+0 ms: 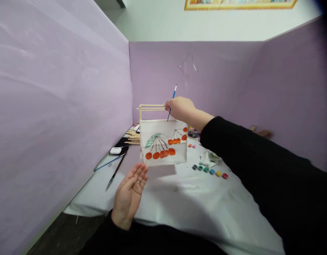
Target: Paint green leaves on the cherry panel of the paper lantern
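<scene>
My right hand point(180, 109) is raised above the table, closed on the top sticks of a small wooden-frame lantern point(163, 141) and on a thin blue paintbrush point(172, 101) that points upward. The lantern's white paper side shows orange round fruits with dark stems and a green leaf. It hangs in the air, clear of the table. My left hand point(130, 193) is open, palm up with fingers together, just below the lantern's lower left corner; whether it touches the paper is unclear. A ring sits on one finger.
The table point(179, 198) has a white cover. A row of small paint pots point(211, 171) and a stained tissue point(209, 158) lie at the right. Two brushes point(114, 168), a white earbud case point(116, 150) and a pile of wooden sticks point(133, 137) lie at the left. Purple partition walls point(59, 106) enclose the table.
</scene>
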The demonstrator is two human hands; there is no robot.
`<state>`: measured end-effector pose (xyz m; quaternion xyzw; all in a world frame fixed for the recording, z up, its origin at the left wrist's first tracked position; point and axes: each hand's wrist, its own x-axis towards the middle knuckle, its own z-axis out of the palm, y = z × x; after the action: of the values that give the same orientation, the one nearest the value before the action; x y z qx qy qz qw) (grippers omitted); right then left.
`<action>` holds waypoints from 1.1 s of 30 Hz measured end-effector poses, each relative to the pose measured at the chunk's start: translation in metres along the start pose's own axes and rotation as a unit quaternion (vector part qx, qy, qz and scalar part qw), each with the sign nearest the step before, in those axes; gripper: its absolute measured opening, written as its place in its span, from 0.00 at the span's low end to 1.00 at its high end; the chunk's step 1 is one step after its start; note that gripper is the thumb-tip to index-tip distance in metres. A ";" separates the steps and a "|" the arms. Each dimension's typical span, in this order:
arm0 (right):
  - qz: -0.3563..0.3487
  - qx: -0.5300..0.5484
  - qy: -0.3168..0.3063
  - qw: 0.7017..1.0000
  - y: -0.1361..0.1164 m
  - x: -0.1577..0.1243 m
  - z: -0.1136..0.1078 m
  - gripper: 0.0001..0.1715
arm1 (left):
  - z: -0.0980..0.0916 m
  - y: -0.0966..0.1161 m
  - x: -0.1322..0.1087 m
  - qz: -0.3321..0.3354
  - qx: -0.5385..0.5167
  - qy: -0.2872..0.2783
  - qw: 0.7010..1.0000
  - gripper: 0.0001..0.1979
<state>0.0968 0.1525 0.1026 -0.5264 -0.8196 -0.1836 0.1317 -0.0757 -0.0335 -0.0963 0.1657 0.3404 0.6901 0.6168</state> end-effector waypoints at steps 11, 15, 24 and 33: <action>0.031 0.036 0.005 0.999 -0.002 0.030 0.004 0.16 | 0.026 -0.038 0.030 -0.149 0.185 -0.045 0.970 0.21; 0.026 0.038 0.003 0.999 0.000 0.033 0.008 0.17 | 0.043 -0.042 0.055 -0.081 0.169 -0.001 0.982 0.12; -0.091 0.268 0.294 0.913 0.031 0.006 -0.008 0.26 | 0.063 -0.034 0.072 0.001 0.153 0.028 0.988 0.07; 0.076 0.493 0.368 0.784 0.088 -0.177 0.051 0.39 | 0.075 -0.062 0.093 0.076 0.122 0.017 0.990 0.15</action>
<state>0.2486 0.0639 -0.0017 -0.3429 -0.6450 0.0766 0.6786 0.0013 0.0763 -0.1024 0.2533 0.4188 0.6907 0.5322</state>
